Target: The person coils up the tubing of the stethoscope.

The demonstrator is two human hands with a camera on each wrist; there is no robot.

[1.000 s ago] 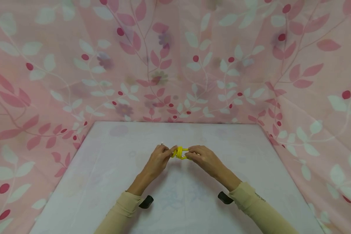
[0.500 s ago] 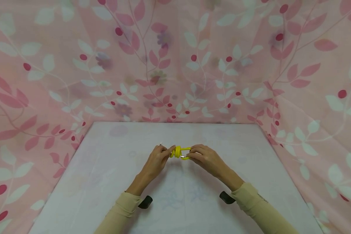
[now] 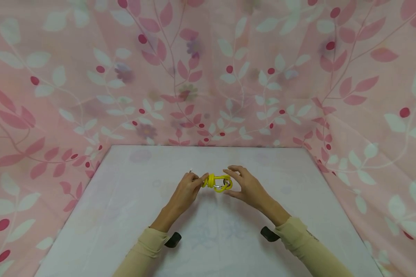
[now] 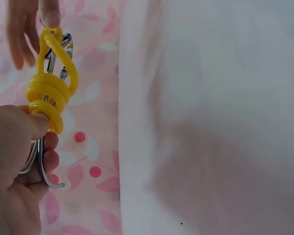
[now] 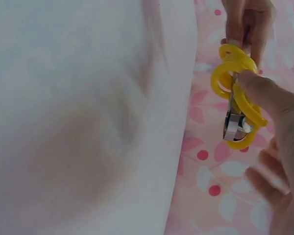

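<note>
A thick, glossy yellow cord [image 3: 211, 180] is wound in coils around shiny metal parts, with a long loop on its right side. My left hand [image 3: 188, 188] pinches the coiled end between thumb and fingers. Below that grip in the left wrist view, a bent metal hook [image 4: 45, 174] with a pale tip sticks out past the fingers. A metal clip [image 5: 233, 127] shows inside the loop in the right wrist view. Around the loop's end, my right hand [image 3: 250, 188] has thumb and fingers spread apart; its thumb overlaps the cord in the right wrist view.
Both hands are above a white-covered table [image 3: 215, 238]. Pink leaf-patterned cloth [image 3: 208, 77] hangs behind and along both sides. A dark wrist-worn device [image 3: 173, 239] sits below each cuff.
My right hand has let go of the loop's end and spread its fingers, so the loop and metal clip now show. The left hand keeps its hold in almost the same place.
</note>
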